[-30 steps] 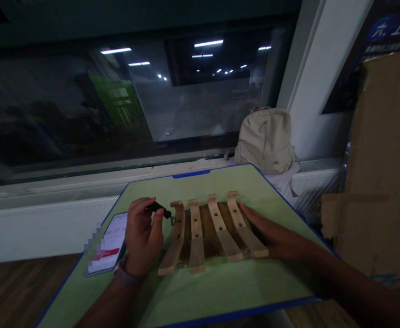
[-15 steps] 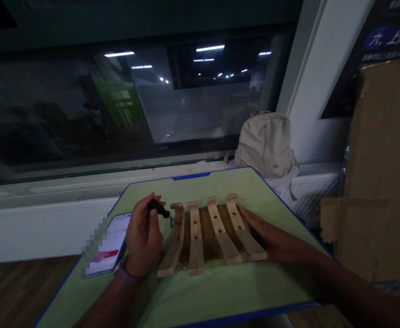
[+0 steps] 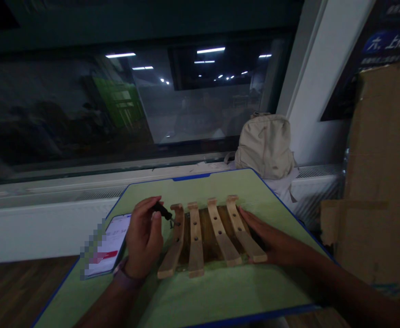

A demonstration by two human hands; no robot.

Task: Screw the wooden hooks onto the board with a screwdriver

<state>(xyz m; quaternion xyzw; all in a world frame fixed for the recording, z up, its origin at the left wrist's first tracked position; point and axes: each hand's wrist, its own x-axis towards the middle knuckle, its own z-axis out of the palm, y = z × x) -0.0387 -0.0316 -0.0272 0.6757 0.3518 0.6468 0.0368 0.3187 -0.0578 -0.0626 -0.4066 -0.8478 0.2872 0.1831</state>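
Observation:
A small black-handled screwdriver (image 3: 162, 210) is gripped in my left hand (image 3: 145, 232), its tip at the upper hole of the leftmost wooden hook (image 3: 176, 241). A small screw-like piece hangs beside the screwdriver's tip, too small to make out clearly. Several curved pale wooden hooks, each with two dark holes, lie side by side across a darker brown wooden board (image 3: 208, 241). Together they form a wooden hook rack. My right hand (image 3: 268, 237) holds the rack's right end, fingers along the far side and the thumb mostly hidden.
The rack lies on a pale green table (image 3: 234, 291) with a blue edge. A phone (image 3: 109, 241) with a lit screen is left of my left wrist. Behind the table stand a beige backpack (image 3: 264, 143) and a window; cardboard (image 3: 384, 173) is at the right.
My left hand's fingers have shifted around the screwdriver handle, which sits slightly further right. The rack and my right hand stay in place.

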